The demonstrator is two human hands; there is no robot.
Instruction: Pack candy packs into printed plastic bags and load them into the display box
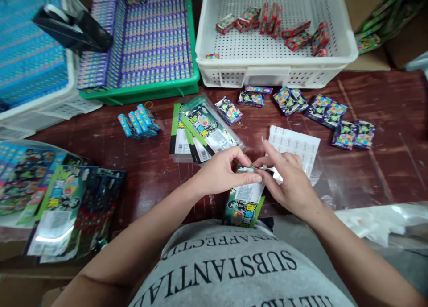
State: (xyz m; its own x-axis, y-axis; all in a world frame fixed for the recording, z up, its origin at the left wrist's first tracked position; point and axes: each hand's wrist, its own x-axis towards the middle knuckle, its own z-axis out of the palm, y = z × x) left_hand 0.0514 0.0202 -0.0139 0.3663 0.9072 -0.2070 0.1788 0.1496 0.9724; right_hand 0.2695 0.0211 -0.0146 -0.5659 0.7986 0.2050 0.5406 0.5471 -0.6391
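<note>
A printed plastic pouch [245, 204] in green and black hangs upside down against my grey shirt. My left hand [227, 171] pinches its upper edge between thumb and fingers. At the same edge, my right hand [289, 180] grips the pouch's right corner, its index finger raised. Something small and pale shows at that fingertip, too small to name. Partly behind my right hand lies a white sheet of round clear stickers [310, 148]. Just beyond my left hand, several flat pouches [207, 128] of the same print are fanned out on the table.
Small purple boxes [323, 108] lie along the table's far side, with blue boxes [138, 122] further left. Behind stand a white crate [277, 68] of red boxes, a green crate [140, 90] of purple ones and a black tape dispenser [72, 28]. Filled pouches [67, 204] lie at left.
</note>
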